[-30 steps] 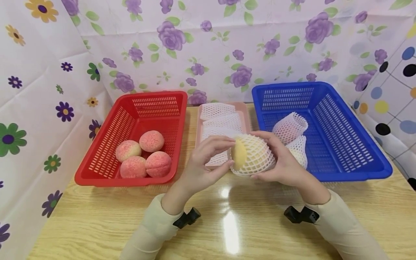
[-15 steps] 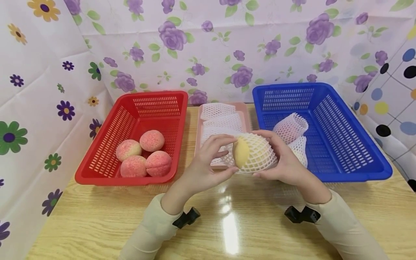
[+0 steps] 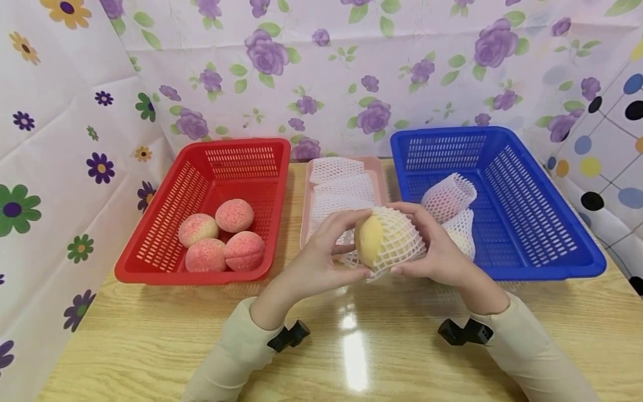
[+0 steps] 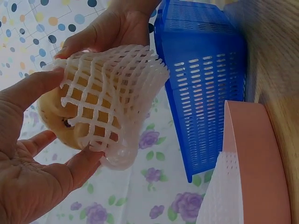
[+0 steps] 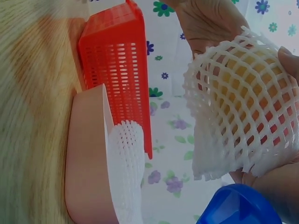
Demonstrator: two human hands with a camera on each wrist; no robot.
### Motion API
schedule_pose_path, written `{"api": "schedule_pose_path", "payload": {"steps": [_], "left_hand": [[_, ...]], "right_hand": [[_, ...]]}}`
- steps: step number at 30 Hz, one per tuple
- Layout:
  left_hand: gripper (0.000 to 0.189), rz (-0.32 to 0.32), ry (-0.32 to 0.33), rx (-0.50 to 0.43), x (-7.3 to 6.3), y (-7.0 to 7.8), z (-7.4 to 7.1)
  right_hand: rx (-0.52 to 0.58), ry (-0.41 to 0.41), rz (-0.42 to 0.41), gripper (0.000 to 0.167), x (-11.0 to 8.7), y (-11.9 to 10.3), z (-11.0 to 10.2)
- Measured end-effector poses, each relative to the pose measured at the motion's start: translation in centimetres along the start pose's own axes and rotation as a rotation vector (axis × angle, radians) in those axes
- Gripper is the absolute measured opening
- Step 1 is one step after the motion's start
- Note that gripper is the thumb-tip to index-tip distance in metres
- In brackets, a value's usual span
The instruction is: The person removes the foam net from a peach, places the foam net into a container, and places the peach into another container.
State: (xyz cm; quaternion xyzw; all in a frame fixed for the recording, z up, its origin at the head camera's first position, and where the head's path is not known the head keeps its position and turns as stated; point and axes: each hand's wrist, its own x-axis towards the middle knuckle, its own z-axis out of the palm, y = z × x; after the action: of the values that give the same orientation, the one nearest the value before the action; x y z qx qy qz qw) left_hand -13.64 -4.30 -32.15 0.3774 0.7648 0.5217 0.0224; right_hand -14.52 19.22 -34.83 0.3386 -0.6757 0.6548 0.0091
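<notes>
Foam net (image 3: 402,237) is wrapping a yellow fruit (image 3: 369,241); left grip (image 3: 321,257) and right grip (image 3: 441,254), pinching both, are probably needing to cover its end.

On my head feed I have a pale, glossy wood-grain worktop (image 3: 150,340) running toward me. Directly on it, at the left, stands a red slotted plastic basket (image 3: 201,277); at the right, a blue slotted plastic basket (image 3: 532,237). Between the two I see a shallow pink tray (image 3: 378,167) (both my wrist views catch its side wall), sitting apart from the red one by a strip of bare wood and closer to the blue.
</notes>
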Motion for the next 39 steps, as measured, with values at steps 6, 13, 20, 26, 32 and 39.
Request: {"api": "schedule_pose_path", "payload": {"steps": [6,13,20,26,32,39], "left_hand": [[0.085,-0.013,-0.018,0.006,0.0,-0.1,0.2],[0.086,-0.008,0.008,0.009,-0.2,-0.2,0.2],[0.085,-0.005,0.043,-0.046,-0.1,-0.4,-0.4],[0.085,-0.057,0.057,-0.127,-0.2,-0.6,-0.8],[0.084,-0.102,0.072,-0.157,-0.4,-0.8,-1.1],[0.084,-0.154,0.092,-0.146,-0.8,-0.2,-2.0]], "right_hand": [[0.037,-0.046,0.006,0.086,-0.1,0.1,0.4],[-0.058,-0.077,0.052,0.095,-0.3,-0.5,0.5],[-0.188,-0.055,0.053,0.097,-0.3,-1.2,0.3],[-0.358,0.072,-0.078,0.07,-0.4,-1.6,0.4],[-0.472,0.143,-0.156,0.05,0.1,-2.1,0.7],[-0.631,0.173,-0.185,0.032,1.1,-2.8,1.0]]}}
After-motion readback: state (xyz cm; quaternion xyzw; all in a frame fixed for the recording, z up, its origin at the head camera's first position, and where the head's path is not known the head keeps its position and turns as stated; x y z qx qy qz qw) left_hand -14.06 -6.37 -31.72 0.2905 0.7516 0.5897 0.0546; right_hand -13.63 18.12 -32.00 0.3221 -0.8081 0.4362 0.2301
